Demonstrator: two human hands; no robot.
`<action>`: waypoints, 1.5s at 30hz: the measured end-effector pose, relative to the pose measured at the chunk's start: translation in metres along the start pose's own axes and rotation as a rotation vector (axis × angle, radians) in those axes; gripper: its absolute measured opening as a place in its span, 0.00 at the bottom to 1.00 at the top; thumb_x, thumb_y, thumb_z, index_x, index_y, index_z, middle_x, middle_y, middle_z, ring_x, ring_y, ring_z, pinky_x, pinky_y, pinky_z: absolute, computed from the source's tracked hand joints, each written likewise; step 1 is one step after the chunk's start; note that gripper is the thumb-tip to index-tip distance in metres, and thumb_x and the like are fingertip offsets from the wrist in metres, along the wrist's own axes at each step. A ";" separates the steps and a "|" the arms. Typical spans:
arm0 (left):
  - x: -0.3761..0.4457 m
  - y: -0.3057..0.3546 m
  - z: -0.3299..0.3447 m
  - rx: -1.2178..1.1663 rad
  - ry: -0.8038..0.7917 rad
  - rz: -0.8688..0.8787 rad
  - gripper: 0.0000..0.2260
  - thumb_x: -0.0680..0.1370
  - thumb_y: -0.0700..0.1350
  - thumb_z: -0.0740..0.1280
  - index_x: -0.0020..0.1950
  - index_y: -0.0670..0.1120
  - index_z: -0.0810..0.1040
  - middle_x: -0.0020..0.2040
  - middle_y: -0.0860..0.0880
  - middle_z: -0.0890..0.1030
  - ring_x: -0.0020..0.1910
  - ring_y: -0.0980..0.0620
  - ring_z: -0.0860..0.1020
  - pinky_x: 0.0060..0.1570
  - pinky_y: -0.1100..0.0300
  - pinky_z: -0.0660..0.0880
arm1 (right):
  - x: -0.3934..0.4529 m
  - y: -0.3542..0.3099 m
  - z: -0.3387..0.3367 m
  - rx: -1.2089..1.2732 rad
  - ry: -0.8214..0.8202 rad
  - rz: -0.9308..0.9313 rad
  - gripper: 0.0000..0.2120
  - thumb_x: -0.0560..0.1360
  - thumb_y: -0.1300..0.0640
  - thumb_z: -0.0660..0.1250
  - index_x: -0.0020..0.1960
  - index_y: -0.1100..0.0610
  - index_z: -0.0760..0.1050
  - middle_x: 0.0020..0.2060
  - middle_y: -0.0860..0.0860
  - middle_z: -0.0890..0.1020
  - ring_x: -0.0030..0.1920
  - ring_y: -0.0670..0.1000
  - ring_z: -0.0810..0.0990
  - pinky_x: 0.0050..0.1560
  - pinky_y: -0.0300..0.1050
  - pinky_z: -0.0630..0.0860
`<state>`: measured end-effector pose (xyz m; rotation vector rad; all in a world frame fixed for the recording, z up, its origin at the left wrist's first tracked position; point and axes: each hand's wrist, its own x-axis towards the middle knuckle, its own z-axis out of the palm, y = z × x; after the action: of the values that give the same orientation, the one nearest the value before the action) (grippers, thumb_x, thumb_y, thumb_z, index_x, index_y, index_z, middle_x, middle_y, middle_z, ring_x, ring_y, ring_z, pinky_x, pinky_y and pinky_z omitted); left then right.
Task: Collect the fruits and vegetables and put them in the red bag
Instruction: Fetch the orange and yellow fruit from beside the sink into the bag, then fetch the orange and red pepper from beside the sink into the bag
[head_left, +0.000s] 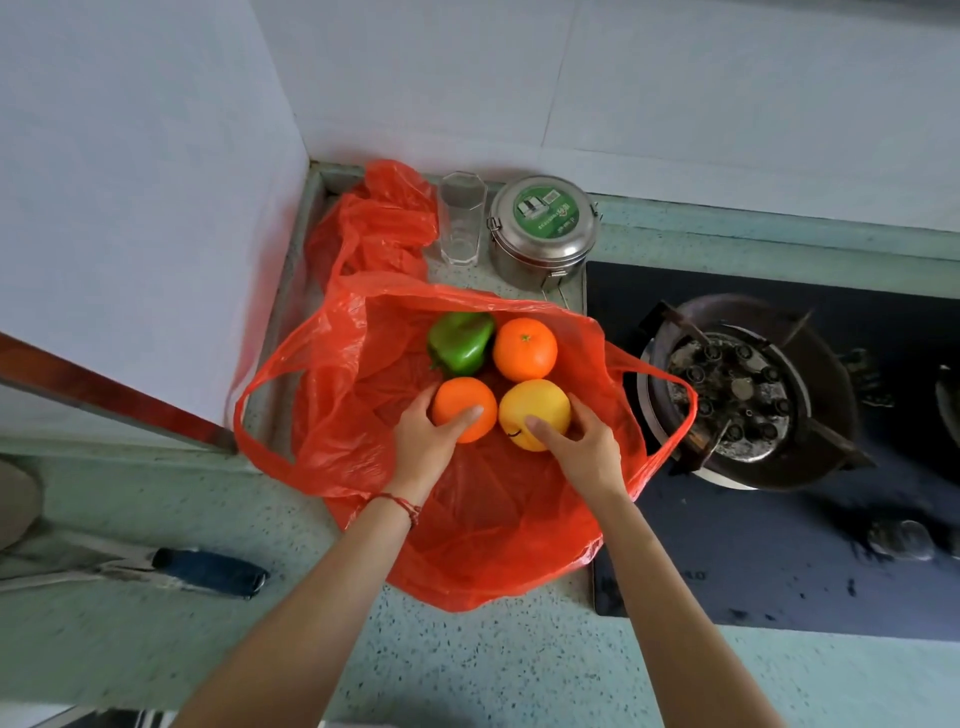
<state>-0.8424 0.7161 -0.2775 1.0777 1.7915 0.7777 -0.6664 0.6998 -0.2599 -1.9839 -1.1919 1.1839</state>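
A red plastic bag (483, 545) lies spread open on the counter with its handles out to both sides. Inside it sit a green bell pepper (460, 340) and an orange (524, 349) at the far side. Nearer me, my left hand (423, 444) grips a second orange (464, 408), thumb across its front. My right hand (582, 447) grips a yellow fruit (534, 411) beside it. Both fruits rest low inside the bag, touching each other.
A second red bag (379, 228) is crumpled in the back corner, next to a clear glass (461, 218) and a steel lidded container (543, 228). A gas burner (737, 389) sits on the black hob at right. A blue-handled knife (208, 571) lies at left.
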 end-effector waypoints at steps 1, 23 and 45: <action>0.000 0.000 0.001 0.009 0.002 0.006 0.28 0.68 0.51 0.73 0.65 0.42 0.72 0.62 0.42 0.77 0.61 0.45 0.74 0.60 0.54 0.70 | -0.001 0.000 0.000 -0.006 0.002 -0.003 0.38 0.67 0.44 0.72 0.71 0.56 0.63 0.68 0.54 0.72 0.68 0.54 0.70 0.66 0.51 0.69; -0.060 -0.010 -0.018 0.353 -0.079 0.566 0.28 0.72 0.58 0.60 0.64 0.38 0.72 0.61 0.38 0.76 0.61 0.39 0.72 0.61 0.50 0.68 | -0.090 0.018 -0.014 -0.323 0.268 -0.288 0.27 0.76 0.47 0.63 0.71 0.56 0.63 0.71 0.53 0.66 0.71 0.52 0.63 0.63 0.48 0.68; -0.207 0.010 0.111 0.644 -0.545 1.089 0.27 0.75 0.58 0.54 0.66 0.41 0.70 0.66 0.42 0.74 0.67 0.41 0.69 0.66 0.49 0.65 | -0.254 0.169 -0.112 -0.414 0.724 0.014 0.25 0.75 0.49 0.65 0.68 0.61 0.68 0.67 0.60 0.72 0.68 0.61 0.68 0.64 0.55 0.70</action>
<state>-0.6891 0.5415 -0.2406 2.4893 0.8817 0.3825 -0.5550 0.3954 -0.2348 -2.4055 -1.0710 0.1522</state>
